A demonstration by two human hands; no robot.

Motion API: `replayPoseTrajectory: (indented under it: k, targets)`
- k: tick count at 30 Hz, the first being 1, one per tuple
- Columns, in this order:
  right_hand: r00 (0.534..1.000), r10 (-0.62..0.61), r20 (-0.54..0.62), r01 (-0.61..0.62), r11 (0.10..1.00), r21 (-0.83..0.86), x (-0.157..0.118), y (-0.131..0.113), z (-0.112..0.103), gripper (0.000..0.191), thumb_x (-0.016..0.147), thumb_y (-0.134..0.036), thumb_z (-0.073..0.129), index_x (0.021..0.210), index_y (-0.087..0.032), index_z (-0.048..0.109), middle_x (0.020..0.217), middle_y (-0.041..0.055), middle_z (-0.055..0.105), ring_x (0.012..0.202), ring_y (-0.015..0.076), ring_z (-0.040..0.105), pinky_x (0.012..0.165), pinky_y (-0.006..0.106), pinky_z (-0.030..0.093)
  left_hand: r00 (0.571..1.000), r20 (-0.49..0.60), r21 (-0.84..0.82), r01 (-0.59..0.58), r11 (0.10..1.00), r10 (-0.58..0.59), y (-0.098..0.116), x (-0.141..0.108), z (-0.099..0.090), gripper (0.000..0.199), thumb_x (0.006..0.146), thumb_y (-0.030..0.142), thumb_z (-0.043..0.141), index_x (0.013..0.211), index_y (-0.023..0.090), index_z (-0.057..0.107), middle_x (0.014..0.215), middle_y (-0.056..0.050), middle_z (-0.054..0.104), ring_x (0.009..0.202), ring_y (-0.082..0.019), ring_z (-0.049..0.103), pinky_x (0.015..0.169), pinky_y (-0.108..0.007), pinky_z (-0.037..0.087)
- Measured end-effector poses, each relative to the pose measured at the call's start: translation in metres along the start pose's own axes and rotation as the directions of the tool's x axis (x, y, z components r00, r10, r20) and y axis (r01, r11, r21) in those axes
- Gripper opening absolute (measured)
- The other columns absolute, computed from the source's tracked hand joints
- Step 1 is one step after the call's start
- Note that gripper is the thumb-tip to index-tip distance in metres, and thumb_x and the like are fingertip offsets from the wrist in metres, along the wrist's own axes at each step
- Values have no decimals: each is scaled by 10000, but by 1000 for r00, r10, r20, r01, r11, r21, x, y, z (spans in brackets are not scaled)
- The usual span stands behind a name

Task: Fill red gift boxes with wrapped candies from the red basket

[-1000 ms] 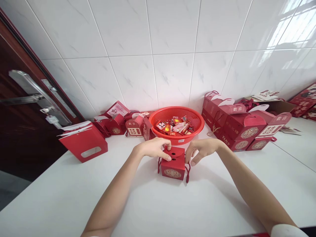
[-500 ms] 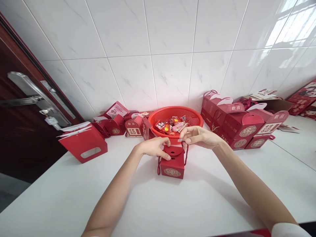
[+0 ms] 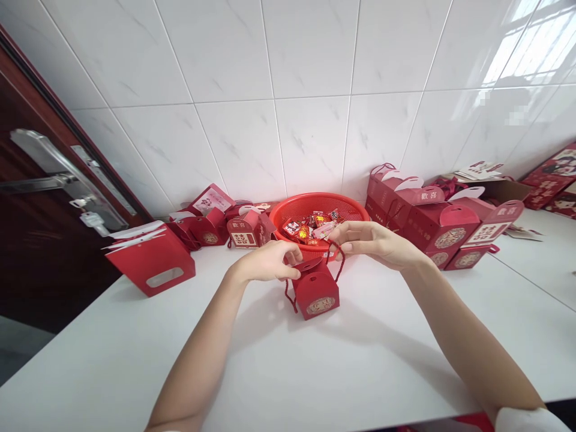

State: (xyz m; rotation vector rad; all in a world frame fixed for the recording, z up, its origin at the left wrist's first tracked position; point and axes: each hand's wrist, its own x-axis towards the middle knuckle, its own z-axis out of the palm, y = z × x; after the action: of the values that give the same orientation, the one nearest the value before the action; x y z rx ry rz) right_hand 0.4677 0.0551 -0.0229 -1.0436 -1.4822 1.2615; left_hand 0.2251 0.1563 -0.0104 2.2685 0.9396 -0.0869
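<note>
A small red gift box (image 3: 320, 294) with a gold round emblem stands slightly turned on the white table in front of me. Its front flap is raised, and a rear flap shows behind it. My left hand (image 3: 272, 262) is at the upper left of the box, thumb and fingers closed on the edge of its top flap. Pinched between the fingertips of my right hand (image 3: 375, 245) is the red cord (image 3: 341, 267) on the box's right side. Another loop of cord hangs down at the left. My right fingers partly cover the candy behind.
A red plastic basket (image 3: 275, 211) with wrapped candies (image 3: 306, 231) stands behind the box. Several red boxes (image 3: 443, 231) are stacked at right, smaller ones (image 3: 245, 231) at back left. A red paper bag (image 3: 155, 261) sits at left, near a door handle (image 3: 58, 180).
The box has turned and tipped slightly, and its front flap has come up. My left hand has shifted left. My right hand still has the cord, now pulled into a wider loop.
</note>
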Motion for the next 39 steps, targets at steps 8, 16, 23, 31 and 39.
replayPoseTrajectory:
  k: [8,16,23,31,39]
  targets:
    - [1000,-7,-11,6,993,-116,-3,-5,1,292,758,-399,796,945,-189,717,1089,57,674,984,194,618,845,346,501,999,31,196,28,980,-35,-11,2,-6,430,654,307,692,1065,199,630,1064,-50,700,931,-244,675,690,-277,516]
    - [999,31,16,-27,977,-212,-3,-4,-1,318,797,-443,752,959,-171,727,999,59,691,926,196,634,851,364,505,975,168,252,99,963,-144,-20,20,4,591,641,347,700,1191,139,645,1176,-116,685,673,-176,655,578,-276,488]
    - [997,58,59,-47,983,-178,-2,0,-2,315,791,-443,768,953,-178,719,889,31,665,729,141,600,700,314,518,982,176,231,22,973,-64,-28,37,11,79,645,261,629,675,191,649,813,-17,737,847,-228,667,669,-265,450]
    - [1000,-6,-20,3,990,-143,-7,-9,-1,270,788,-413,772,937,-191,739,968,49,713,920,200,662,849,356,508,993,72,-458,-48,888,91,-22,12,-13,199,795,370,637,772,196,543,704,-31,725,712,-190,679,684,-305,496]
    - [988,-58,-140,45,995,-92,-10,-11,16,264,749,-359,819,930,-197,717,1015,56,725,961,212,678,869,360,530,938,-119,-694,-314,649,326,2,-9,-5,578,860,436,724,1358,221,524,1171,-130,738,1099,-269,691,903,-376,538]
